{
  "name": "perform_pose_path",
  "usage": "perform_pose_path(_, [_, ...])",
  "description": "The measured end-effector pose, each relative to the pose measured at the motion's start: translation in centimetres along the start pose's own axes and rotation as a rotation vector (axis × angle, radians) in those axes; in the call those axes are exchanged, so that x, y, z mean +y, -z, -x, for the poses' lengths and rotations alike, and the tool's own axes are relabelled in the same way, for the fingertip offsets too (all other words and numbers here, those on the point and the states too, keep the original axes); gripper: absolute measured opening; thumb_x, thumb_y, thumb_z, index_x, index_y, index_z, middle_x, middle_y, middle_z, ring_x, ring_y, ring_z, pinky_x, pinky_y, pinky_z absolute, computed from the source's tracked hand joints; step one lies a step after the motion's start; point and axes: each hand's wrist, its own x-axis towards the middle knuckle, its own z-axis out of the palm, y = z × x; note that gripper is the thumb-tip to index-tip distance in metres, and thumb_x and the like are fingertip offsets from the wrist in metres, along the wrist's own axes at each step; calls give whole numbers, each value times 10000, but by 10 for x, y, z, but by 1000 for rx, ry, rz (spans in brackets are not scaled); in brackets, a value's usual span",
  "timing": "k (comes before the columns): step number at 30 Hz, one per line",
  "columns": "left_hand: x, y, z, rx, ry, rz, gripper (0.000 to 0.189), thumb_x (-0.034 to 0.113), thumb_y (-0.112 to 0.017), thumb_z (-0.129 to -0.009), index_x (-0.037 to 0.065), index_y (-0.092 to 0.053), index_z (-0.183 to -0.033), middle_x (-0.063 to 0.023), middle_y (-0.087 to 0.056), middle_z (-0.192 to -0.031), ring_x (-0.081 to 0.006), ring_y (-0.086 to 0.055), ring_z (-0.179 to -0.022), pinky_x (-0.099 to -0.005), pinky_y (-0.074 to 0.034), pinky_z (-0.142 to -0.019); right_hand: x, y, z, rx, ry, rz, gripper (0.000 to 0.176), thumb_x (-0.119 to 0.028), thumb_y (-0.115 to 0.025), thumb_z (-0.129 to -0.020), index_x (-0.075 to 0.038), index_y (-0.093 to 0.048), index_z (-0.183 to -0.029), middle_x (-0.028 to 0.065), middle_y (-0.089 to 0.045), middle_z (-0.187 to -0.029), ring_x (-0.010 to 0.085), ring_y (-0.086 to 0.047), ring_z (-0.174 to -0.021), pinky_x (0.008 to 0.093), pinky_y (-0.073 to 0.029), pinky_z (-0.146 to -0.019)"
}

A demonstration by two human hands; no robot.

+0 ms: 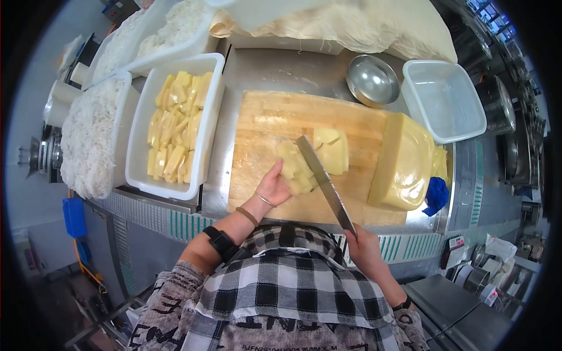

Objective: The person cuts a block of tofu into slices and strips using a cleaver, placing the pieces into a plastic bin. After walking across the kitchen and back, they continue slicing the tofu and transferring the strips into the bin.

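Note:
My right hand (364,248) is closed round the handle of a long knife (328,184), whose blade slants up and left over the wooden cutting board (357,117). Left of the blade lie cut yellow pieces (297,169), and my left hand (274,185) is at their left side with its fingers apart, partly hidden against them. Another group of yellow slices (332,150) rests just right of the blade. A large yellow block (403,162) sits at the board's right end.
A white bin of yellow strips (217,105) is on the left, beside a tub of white shreds (91,140). Behind the board are a metal bowl (373,80) and an empty clear tub (445,100). A blue cloth (436,196) lies right of the block.

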Motion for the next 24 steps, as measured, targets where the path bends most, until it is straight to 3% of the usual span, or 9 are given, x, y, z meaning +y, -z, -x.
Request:
perform_pose_path(2, [7,5,3,-73,21,30,502,375,-480,-847,115,-354,-1258,-98,-443,-1236,-278,-398,-1158,-474,-280,-985,-8,6,2,-12,-8,-71,155,-131,-532,-800,-13,-561,-897,201,-551,-625,362,-552,-567,410,-428,-511])
perform_pose_path(4, [12,12,7,-28,-44,-15,624,451,-532,-784,92,-359,-1264,-142,-410,-1255,-370,-377,-1148,-507,-243,-995,-19,10,1,-9,-87,-209,126,-115,-528,-801,-13,-567,-864,185,-538,-593,352,-544,-540,393,-412,-489])
perform_pose_path(7, [27,9,21,-36,-125,-17,642,451,-559,-762,91,-365,-1258,-155,-408,-1252,-401,-373,-1140,-522,-255,-983,-16,4,1,-10,-103,-207,119,-114,-527,-806,-3,-565,-824,167,-514,-538,330,-535,-501,364,-405,-469])
perform_pose_path(8, [36,6,29,-34,-142,-22,642,451,-559,-762,91,-365,-1258,-155,-408,-1252,-401,-373,-1140,-522,-255,-983,-15,1,0,-10,-134,-225,119,-115,-528,-807,-1,-561,-811,161,-509,-525,322,-535,-492,357,-406,-466])
perform_pose_path(10, [55,-7,46,-208,-141,52,593,358,-599,-768,103,-370,-1252,-93,-441,-1241,-280,-401,-1147,-458,-263,-995,-22,0,-2,-11,-133,-220,133,-115,-519,-813,5,-547,-761,134,-506,-497,270,-535,-453,340,-405,-454])
perform_pose_path(15, [137,-15,117,-211,-265,-119,663,370,-640,-726,85,-352,-1251,-119,-423,-1242,-293,-398,-1149,-493,-262,-994,-34,-6,-5,1,-182,-274,189,-130,-504,-829,12,-520,-705,72,-491,-458,155,-504,-385,292,-395,-407])
perform_pose_path(20, [216,-35,182,-9,-434,-493,619,303,-626,-758,47,-343,-1245,-130,-451,-1207,-266,-433,-1127,-426,-324,-976,-46,-17,-7,-19,-247,-349,219,-134,-501,-832,7,-499,-664,39,-476,-452,113,-479,-380,262,-378,-379])
perform_pose_path(23, [233,-46,181,475,-204,-1143,606,276,-641,-741,33,-371,-1227,-129,-513,-1123,-259,-544,-974,-367,-446,-846,-44,-28,-7,-15,-274,-381,241,-137,-497,-834,-3,-485,-634,21,-467,-449,95,-461,-380,251,-364,-365])
perform_pose_path(24, [233,-39,171,472,-205,-1143,606,276,-641,-741,33,-371,-1227,-129,-513,-1123,-259,-544,-974,-367,-446,-846,-43,-31,-7,-16,-290,-392,242,-141,-498,-835,-5,-487,-635,19,-466,-448,95,-460,-378,249,-362,-363])
